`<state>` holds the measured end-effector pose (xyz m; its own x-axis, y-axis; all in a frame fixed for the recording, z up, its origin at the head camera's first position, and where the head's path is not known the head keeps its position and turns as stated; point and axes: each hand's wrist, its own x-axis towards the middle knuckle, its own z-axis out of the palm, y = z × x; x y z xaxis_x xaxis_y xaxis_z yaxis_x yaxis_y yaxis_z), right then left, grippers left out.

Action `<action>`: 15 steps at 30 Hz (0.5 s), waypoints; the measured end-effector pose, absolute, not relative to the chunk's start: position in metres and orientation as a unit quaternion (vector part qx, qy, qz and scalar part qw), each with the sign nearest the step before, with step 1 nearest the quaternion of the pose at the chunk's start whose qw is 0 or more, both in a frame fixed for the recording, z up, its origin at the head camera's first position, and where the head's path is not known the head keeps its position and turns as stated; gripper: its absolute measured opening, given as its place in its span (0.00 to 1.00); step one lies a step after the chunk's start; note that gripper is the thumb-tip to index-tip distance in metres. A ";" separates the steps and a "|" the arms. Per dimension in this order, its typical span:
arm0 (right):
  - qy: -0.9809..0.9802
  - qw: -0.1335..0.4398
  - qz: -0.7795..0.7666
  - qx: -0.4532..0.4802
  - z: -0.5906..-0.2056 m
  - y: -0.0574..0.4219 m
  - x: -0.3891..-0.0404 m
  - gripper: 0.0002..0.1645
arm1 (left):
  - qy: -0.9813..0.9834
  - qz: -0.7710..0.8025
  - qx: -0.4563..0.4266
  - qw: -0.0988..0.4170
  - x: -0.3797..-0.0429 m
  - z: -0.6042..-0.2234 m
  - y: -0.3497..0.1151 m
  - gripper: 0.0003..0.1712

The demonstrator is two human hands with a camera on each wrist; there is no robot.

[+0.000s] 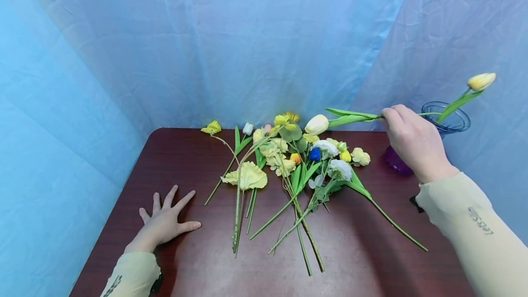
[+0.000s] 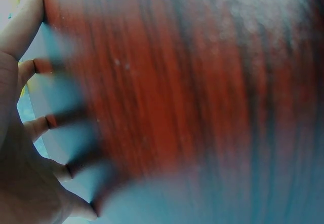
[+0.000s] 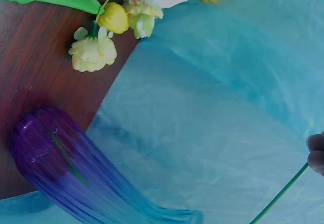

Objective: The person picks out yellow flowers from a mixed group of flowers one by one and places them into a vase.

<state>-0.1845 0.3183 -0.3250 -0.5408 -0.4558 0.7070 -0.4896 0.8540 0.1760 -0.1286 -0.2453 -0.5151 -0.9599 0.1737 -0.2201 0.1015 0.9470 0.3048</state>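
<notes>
The right hand (image 1: pixel 414 141) pinches the stem of a white tulip (image 1: pixel 317 124) between thumb and fingers, holding it level above the far right of the dark table (image 1: pixel 198 274); the bloom points left, over the flowers, and the stem runs on past the hand to the mouth of a glass vase (image 1: pixel 465 123), though whether its tip is inside the rim I cannot tell. A yellow tulip (image 1: pixel 481 81) leans out of that vase to the right. The left hand (image 1: pixel 167 221) lies well apart on the near left of the table, fingers spread and holding nothing, with loose flowers (image 1: pixel 249 176) strewn between the two hands. The head view hides the vase's middle behind the right hand; the right wrist view shows its ribbed body fading from purple to blue, with a green stem (image 3: pixel 63 150) visible through the glass. The left wrist view alone shows the left palm from beneath, fingertips meeting the tabletop, most of it blurred.
</notes>
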 end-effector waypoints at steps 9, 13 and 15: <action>-0.897 0.391 0.059 0.199 -0.331 0.338 -0.195 0.06 | 0.979 0.148 0.070 0.121 -0.128 -0.514 -0.245 0.55; -0.908 0.383 0.089 0.143 -0.334 0.348 -0.196 0.06 | 0.979 0.148 0.073 0.118 -0.128 -0.514 -0.245 0.55; -0.912 0.379 0.110 0.107 -0.335 0.354 -0.196 0.08 | 0.979 0.148 0.073 0.117 -0.128 -0.515 -0.245 0.55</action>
